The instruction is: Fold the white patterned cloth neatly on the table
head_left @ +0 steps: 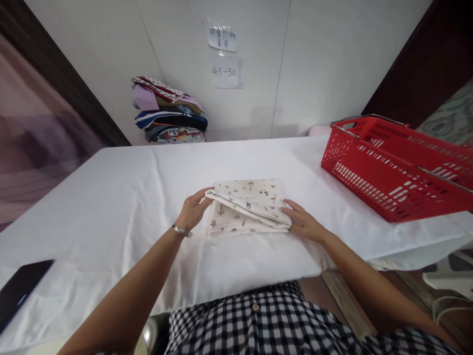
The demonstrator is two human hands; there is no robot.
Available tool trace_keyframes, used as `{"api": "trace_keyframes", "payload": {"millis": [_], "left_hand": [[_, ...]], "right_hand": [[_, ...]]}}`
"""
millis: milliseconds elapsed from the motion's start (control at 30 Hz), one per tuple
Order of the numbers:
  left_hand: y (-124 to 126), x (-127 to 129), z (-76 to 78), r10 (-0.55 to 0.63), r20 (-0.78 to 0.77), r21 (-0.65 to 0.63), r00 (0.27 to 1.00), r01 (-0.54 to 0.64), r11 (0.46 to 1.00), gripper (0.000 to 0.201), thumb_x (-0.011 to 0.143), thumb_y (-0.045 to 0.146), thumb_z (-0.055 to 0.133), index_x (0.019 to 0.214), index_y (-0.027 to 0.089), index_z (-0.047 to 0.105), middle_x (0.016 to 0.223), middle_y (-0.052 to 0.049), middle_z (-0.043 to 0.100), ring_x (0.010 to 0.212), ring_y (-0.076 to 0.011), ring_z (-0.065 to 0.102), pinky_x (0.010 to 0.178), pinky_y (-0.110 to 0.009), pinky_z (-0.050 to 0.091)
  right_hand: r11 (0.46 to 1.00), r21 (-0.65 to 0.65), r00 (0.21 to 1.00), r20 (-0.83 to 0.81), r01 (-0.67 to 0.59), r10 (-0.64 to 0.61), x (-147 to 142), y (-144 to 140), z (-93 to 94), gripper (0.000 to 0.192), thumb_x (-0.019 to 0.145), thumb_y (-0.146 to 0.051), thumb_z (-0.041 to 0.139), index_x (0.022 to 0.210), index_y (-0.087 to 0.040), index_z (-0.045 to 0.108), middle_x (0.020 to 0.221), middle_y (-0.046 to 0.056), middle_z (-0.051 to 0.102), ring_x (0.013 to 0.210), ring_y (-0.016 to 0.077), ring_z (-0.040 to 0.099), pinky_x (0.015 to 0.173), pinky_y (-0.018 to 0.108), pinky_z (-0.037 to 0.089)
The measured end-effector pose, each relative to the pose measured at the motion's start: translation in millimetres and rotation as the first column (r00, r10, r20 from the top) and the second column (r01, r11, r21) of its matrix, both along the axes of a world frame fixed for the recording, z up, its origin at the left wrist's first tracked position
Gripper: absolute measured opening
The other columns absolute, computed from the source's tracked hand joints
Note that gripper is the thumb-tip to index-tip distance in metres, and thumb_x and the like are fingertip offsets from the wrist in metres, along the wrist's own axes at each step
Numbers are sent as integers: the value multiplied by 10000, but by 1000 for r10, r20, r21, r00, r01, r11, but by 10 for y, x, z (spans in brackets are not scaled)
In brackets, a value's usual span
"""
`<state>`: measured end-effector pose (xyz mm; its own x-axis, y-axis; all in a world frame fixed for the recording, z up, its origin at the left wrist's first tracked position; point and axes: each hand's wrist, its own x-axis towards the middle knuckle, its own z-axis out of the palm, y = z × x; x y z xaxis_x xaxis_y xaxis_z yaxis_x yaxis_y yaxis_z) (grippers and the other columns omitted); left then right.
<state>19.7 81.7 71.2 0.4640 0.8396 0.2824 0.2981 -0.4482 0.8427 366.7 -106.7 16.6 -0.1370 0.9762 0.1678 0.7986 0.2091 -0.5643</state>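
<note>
A cream cloth (247, 204) printed with small grey figures lies folded on the white table (111, 197), in front of me. My left hand (192, 211) pinches the upper layer at the cloth's left corner, with a bracelet on that wrist. My right hand (303, 221) grips the same layer at the cloth's right edge. The top layer is lifted slightly off the layer below.
A red plastic basket (395, 165) stands tilted at the table's right edge. A stack of folded clothes (168, 111) sits at the back against the wall, under two paper notes (223, 54). A dark phone (20, 291) lies at the near left.
</note>
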Motion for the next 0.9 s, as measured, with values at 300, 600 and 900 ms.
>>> {"api": "trace_keyframes", "payload": {"millis": [300, 600, 900], "left_hand": [[214, 399, 342, 67, 126, 22, 990, -70, 997, 300, 785, 442, 528, 812, 158, 623, 752, -1, 617, 736, -142, 544, 722, -261, 431], [443, 597, 574, 93, 123, 54, 988, -101, 993, 288, 771, 432, 525, 748, 157, 605, 678, 7, 579, 675, -131, 509, 662, -239, 412], [1339, 902, 1064, 303, 14, -34, 953, -302, 953, 248, 782, 349, 513, 743, 125, 609, 729, -40, 616, 701, -158, 551, 663, -273, 440]], "right_hand": [[996, 72, 990, 132, 47, -57, -512, 123, 355, 816, 804, -445, 534, 1446, -247, 71, 1471, 90, 257, 1344, 265, 232, 1079, 507, 193], [918, 22, 907, 148, 396, -395, -237, 536, 602, 370, 778, -277, 525, 1143, -227, 569, 908, 46, 674, 787, 213, 604, 671, 304, 451], [923, -16, 906, -184, 386, -382, 458, 1874, 1685, 188, 669, -246, 675, 803, -118, 646, 634, -2, 576, 596, 132, 533, 536, 249, 408]]}}
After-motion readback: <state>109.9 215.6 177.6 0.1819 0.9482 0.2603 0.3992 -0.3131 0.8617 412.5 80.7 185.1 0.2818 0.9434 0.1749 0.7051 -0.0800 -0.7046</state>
